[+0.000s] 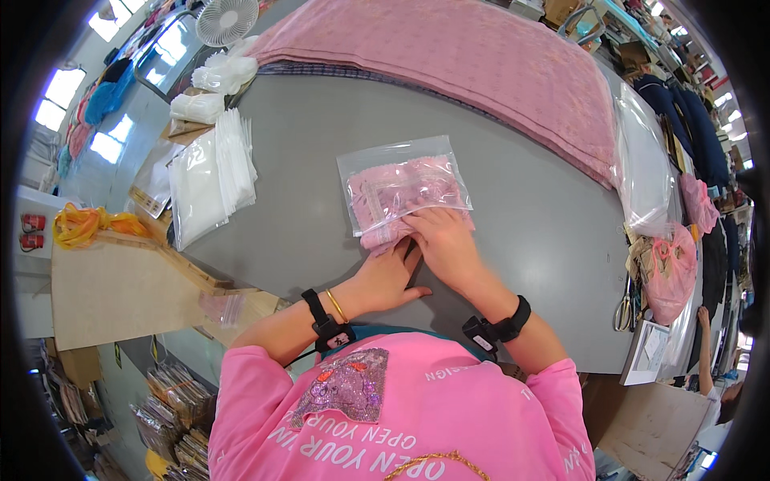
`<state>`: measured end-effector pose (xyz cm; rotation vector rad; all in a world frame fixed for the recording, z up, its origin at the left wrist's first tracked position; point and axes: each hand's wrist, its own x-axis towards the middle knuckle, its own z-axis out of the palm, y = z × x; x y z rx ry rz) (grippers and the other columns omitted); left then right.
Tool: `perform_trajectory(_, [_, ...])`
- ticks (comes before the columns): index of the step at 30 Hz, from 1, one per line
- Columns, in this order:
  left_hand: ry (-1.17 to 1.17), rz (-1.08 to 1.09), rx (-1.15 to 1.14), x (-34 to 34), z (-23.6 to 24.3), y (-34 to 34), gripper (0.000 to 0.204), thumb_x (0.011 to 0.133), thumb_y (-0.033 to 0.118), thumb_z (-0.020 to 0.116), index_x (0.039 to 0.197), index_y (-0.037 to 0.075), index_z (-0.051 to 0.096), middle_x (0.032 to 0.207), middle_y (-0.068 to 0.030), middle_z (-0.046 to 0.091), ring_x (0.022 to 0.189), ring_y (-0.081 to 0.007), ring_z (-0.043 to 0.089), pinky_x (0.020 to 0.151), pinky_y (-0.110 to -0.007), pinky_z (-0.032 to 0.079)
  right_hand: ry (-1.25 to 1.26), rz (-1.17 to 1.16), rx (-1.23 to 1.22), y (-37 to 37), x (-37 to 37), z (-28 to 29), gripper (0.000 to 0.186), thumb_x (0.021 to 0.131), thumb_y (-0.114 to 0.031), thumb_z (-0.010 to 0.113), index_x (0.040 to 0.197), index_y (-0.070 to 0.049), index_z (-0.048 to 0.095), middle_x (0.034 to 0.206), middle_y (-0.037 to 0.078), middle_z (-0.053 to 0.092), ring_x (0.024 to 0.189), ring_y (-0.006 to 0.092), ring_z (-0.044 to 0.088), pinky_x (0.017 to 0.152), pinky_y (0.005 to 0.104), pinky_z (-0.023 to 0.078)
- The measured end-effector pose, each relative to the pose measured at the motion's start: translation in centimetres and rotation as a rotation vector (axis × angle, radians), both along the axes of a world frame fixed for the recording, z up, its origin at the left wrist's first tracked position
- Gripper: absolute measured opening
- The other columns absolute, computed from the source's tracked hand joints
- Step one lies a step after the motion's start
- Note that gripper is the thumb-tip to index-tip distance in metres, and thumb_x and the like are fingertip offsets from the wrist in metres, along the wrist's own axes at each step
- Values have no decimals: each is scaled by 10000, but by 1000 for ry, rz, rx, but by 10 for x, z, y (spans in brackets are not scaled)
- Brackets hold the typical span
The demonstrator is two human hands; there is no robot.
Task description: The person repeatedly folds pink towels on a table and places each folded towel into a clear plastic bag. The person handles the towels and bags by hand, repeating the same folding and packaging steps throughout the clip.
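Note:
A clear plastic bag with folded pink patterned fabric inside lies at the middle of the grey table, the fabric showing at its near edge. My right hand rests on the bag's lower right part, fingers slightly bent over plastic and fabric. Below it, my left hand reaches to the near edge of the fabric, thumb stretched apart; some of its fingertips are hidden.
Layered pink cloth spans the back. White bags and yellow strapping lie left, near a fan. Scissors, pink bags and plastic sheets are right. Another person's arm shows at far right.

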<state>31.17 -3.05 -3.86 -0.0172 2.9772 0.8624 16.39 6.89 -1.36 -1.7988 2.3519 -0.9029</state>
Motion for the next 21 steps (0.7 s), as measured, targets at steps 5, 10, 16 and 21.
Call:
perform_trajectory(5, [199,-28,-248,3,19,-2,769,912,462,686,1389,-104,478,1462,-334,424,1402,-466,385,1175,-547,322,0,-17,92,-37,-1,-13,529,943,-84,571,1469,-133,549,1591,101,453,1502,365,348,1236,529,220])
perform_trajectory(10, [-14,-206,160,10,42,-41,242,944,159,635,1141,25,679,1384,-110,582,1314,-324,521,1047,-443,483,140,52,212,-36,-18,-37,546,971,-206,606,1508,-175,509,1637,116,372,1545,372,263,1240,591,172])
perform_trajectory(16, [341,-113,-355,-23,14,-112,517,990,312,617,1420,35,548,1543,-204,447,1465,-390,372,1199,-543,301,50,201,87,2,-14,-11,529,921,-262,706,1411,-111,576,1571,164,440,1506,374,338,1221,539,278])
perform_trajectory(21, [255,-101,-393,-34,1,-104,641,988,367,624,1520,57,447,1623,-228,334,1528,-433,249,1232,-609,176,23,58,84,35,-20,13,524,858,-169,772,1353,-87,620,1494,149,524,1419,356,458,1132,468,422])
